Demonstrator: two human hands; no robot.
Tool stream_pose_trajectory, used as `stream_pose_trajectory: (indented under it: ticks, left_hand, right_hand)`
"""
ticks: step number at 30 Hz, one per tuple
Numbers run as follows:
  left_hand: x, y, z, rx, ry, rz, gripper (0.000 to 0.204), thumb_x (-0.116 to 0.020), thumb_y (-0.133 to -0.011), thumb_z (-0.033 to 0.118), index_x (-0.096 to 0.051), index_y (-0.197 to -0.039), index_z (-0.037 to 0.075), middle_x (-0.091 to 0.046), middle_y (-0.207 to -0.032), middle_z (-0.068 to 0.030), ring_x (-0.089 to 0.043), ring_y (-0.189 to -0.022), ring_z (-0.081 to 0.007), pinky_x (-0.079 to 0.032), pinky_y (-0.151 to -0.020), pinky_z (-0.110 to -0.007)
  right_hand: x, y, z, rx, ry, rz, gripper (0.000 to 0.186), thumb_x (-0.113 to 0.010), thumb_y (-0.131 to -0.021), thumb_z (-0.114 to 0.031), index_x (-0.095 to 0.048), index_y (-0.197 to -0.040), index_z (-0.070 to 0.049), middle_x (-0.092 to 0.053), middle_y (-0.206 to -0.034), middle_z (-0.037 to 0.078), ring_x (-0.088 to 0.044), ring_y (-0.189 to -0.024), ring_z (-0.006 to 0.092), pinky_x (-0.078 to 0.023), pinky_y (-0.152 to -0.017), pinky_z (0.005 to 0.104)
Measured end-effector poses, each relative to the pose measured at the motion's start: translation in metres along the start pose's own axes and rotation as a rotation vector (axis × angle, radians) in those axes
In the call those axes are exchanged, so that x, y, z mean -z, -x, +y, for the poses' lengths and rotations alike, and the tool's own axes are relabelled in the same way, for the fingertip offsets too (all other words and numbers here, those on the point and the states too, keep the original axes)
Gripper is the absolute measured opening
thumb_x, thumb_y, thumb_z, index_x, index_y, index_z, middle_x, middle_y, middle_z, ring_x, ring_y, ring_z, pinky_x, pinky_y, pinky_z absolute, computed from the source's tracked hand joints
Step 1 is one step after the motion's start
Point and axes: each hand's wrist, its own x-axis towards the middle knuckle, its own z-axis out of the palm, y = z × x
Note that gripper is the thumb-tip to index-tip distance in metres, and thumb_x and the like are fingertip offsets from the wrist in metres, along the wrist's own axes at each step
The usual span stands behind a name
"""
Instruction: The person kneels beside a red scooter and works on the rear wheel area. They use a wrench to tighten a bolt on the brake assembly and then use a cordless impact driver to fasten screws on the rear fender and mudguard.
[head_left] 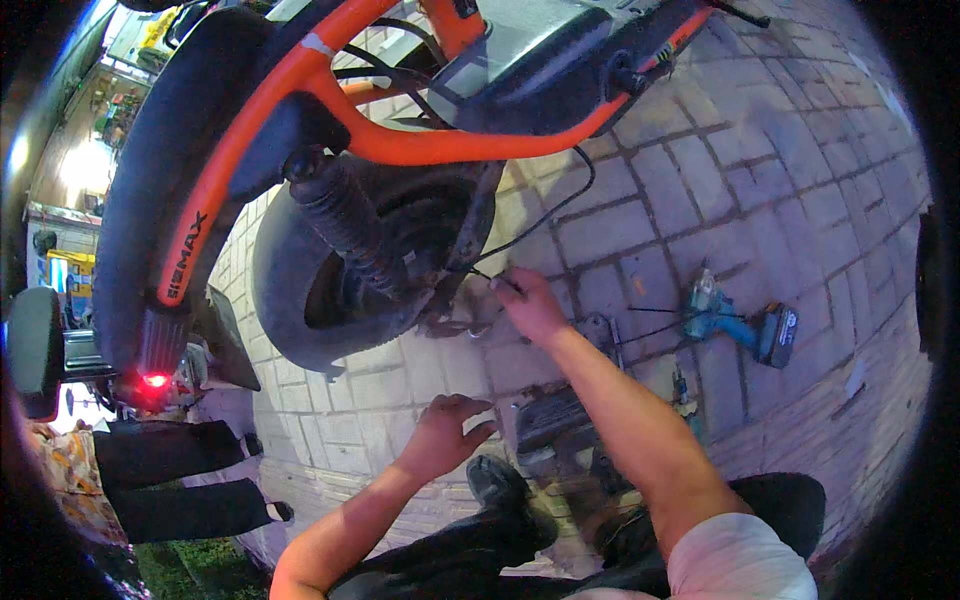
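Note:
My right hand (533,308) reaches to the rear wheel's hub, its fingers closed on a thin black cable (483,272). What exactly lies under the fingertips is partly hidden. The wheel (290,270) belongs to an orange and black scooter, with a dark coil shock absorber (345,220) beside it. A longer black cable (560,205) loops down from the frame toward the hub. Below the wheel, my left hand (440,437) hovers over the paving, thumb and fingers apart, holding nothing.
A teal cordless drill (720,320) with a long thin bit lies on the paving bricks at right. Beside my right forearm is a dark toolbox (550,425). A red tail light (152,381) glows at left, above another person's dark-trousered legs (180,490). My shoe (495,485) is near my left hand.

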Motion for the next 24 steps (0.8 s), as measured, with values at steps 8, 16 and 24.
stream_pose_trajectory:
  ticks: [8,16,24]
  left_hand:
    - [0.003,-0.037,0.001,0.226,0.594,-0.043,0.038,-0.061,-0.087,0.027,-0.057,-0.116,0.002,-0.061,-0.107,-0.0083,-0.054,-0.096,-0.0147,-0.042,-0.087,-0.029]
    - [0.046,-0.037,0.053,0.181,0.64,-0.037,0.041,-0.062,-0.087,0.025,-0.055,-0.118,0.001,-0.061,-0.106,-0.0073,-0.052,-0.098,-0.0133,-0.039,-0.089,-0.027]
    - [0.039,-0.022,0.024,0.188,0.686,0.044,0.033,-0.06,-0.087,0.018,-0.057,-0.114,0.0,-0.061,-0.104,-0.0059,-0.052,-0.096,-0.012,-0.041,-0.088,-0.027]
  right_hand:
    - [0.017,0.013,-0.011,-0.089,0.057,-0.049,0.023,-0.058,-0.081,-0.02,-0.063,-0.088,0.001,-0.062,-0.086,0.022,-0.061,-0.081,0.0366,-0.046,-0.071,0.0404]
    - [0.012,0.02,-0.007,-0.082,-0.017,-0.042,0.023,-0.056,-0.081,-0.019,-0.064,-0.092,0.0,-0.066,-0.085,0.017,-0.063,-0.078,0.0314,-0.047,-0.07,0.0385]
    - [0.037,0.044,-0.085,-0.232,-0.107,-0.308,0.038,-0.056,-0.086,-0.034,-0.06,-0.099,0.002,-0.063,-0.088,0.013,-0.056,-0.085,0.0177,-0.044,-0.074,0.0338]
